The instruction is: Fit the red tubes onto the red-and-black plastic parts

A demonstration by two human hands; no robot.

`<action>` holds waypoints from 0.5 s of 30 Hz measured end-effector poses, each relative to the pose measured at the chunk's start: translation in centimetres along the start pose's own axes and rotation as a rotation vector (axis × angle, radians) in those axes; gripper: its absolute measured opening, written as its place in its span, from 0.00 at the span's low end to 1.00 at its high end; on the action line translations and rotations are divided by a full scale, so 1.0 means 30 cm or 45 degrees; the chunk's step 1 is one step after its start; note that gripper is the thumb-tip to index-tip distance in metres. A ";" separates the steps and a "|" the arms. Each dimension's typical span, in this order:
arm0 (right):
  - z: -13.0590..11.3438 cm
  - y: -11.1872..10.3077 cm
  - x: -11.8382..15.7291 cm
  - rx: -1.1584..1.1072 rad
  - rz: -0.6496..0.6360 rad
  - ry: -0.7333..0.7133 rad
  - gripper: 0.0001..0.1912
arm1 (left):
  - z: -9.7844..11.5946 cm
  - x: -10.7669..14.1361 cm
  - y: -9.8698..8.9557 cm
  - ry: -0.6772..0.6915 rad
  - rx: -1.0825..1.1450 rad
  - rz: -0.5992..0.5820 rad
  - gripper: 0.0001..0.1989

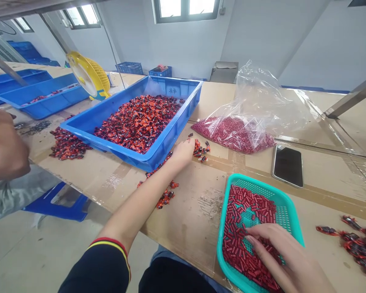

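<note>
My left hand [184, 154] reaches across the table beside a small scatter of red-and-black parts [200, 150], near the corner of a blue tray. Its fingers point away and are mostly hidden behind the back of the hand. More of these parts [166, 198] lie under and beside my left forearm. Over a green plastic basket [293, 215], my right hand [288, 258] has thumb and forefinger brought close together at the short dark-red tubes [240, 203] inside. Whether a tube sits between those fingertips is too small to tell.
The blue tray [183, 120] holds a heap of red-and-black parts. A clear bag [236, 132] of red tubes lies behind a phone [288, 166]. Another pile [361, 248] is at far right. A yellow fan [90, 75] and a co-worker's arm [7, 146] are left.
</note>
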State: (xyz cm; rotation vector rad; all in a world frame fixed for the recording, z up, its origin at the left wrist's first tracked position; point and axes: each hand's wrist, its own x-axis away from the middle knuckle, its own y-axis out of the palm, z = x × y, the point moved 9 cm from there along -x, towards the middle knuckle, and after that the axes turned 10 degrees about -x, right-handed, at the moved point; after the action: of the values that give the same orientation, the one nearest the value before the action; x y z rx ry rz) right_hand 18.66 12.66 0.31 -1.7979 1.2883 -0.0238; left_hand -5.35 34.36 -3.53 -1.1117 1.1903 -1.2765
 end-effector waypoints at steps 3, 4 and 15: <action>-0.003 -0.006 -0.004 -0.024 0.006 0.002 0.11 | -0.012 0.026 -0.024 -0.009 0.162 0.050 0.16; -0.004 -0.008 -0.007 -0.031 0.009 -0.001 0.10 | -0.014 0.042 -0.037 0.001 0.230 0.076 0.15; 0.043 0.029 0.022 -0.070 -0.113 0.099 0.04 | 0.081 0.396 -0.187 0.338 1.306 0.181 0.11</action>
State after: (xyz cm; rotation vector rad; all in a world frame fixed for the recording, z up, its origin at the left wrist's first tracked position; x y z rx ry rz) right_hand 18.94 12.93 -1.33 -1.9167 1.2730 -0.1095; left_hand -4.02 22.32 2.07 -0.1076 0.5988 -1.6475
